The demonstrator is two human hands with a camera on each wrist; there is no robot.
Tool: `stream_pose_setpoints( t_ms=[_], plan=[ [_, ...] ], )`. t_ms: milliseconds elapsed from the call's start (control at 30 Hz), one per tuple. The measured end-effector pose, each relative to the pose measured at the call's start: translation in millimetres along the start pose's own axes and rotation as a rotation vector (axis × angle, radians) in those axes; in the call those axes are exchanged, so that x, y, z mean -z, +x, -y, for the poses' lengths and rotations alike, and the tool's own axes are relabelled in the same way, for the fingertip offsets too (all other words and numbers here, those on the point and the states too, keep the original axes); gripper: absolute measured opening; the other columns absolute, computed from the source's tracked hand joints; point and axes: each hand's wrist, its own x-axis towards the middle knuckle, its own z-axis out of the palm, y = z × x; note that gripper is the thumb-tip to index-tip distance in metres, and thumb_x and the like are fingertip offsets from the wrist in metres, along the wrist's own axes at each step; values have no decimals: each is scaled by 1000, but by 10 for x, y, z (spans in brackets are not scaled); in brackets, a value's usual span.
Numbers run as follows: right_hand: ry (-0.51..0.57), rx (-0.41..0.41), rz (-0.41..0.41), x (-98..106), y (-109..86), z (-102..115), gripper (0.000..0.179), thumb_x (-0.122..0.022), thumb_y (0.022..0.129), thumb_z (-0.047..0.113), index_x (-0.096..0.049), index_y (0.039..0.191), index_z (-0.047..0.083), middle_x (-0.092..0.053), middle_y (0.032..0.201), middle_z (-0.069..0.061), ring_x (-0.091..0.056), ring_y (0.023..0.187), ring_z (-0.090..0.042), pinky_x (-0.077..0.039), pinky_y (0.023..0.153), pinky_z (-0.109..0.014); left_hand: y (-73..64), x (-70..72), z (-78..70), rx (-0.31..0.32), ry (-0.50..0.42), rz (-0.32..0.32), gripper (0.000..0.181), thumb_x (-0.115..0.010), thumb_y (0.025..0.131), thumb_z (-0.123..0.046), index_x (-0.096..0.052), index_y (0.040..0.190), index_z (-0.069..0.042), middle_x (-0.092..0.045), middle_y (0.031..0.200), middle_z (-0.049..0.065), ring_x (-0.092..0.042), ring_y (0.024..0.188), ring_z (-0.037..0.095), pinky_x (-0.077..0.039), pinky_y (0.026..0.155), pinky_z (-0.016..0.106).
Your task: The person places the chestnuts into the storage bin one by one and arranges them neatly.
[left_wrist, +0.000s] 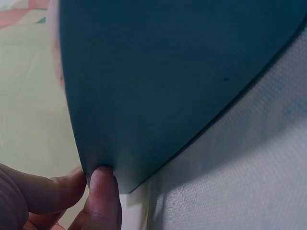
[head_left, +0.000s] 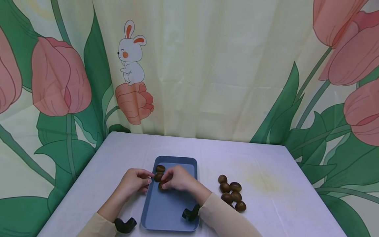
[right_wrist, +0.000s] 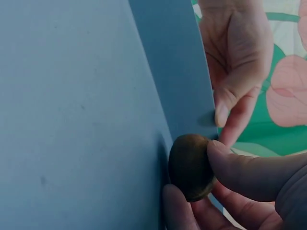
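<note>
A blue-grey rectangular tray (head_left: 164, 210) lies on the table. My left hand (head_left: 134, 181) is at its left rim, and in the left wrist view the thumb and a finger pinch the edge of the tray (left_wrist: 163, 86). Over the tray's upper left part, my right hand (head_left: 180, 179) pinches a brown chestnut (right_wrist: 188, 165) between thumb and fingers, close against the inner side wall. Two more chestnuts stand in line along the left wall, one (head_left: 160, 168) near the far corner and another (head_left: 158, 177) just before the held one.
To the right of the tray, several loose chestnuts (head_left: 236, 186) lie in a cluster on the white tablecloth (head_left: 284, 197). Black wrist mounts (head_left: 125, 225) sit on both wrists, the right one above the tray's near right corner. A curtain (head_left: 207, 82) with printed tulips hangs behind the table.
</note>
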Motion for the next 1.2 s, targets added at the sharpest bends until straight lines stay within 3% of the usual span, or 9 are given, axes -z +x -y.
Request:
stream_pose_setpoints(
  t_ms=[533,967,1200],
  plan=[
    [56,-51,-92,-70,4,28,17,-93,80,4,-79,88,8,-72,77,-1,-63,70,-14,-50,60,-26,-1,-13,26,-14,-3,-12,19,-76,95,3,-82,113,-1,-75,91,11,-69,70,17,-65,62,31],
    [95,-34,-91,-96,9,25,15,-89,83,3,-81,92,11,-77,87,1,-65,78,-11,-52,69,-26,0,-10,5,13,-14,-6,20,-76,95,4,-82,113,-2,-75,90,12,-70,69,17,-65,62,31],
    [165,-48,-67,-8,-39,43,14,-82,89,1,-81,101,9,-78,95,-2,-68,83,-15,-59,75,-31,2,0,13,6,-13,-3,20,-75,95,4,-82,113,-1,-75,92,12,-69,69,17,-65,62,32]
  ],
)
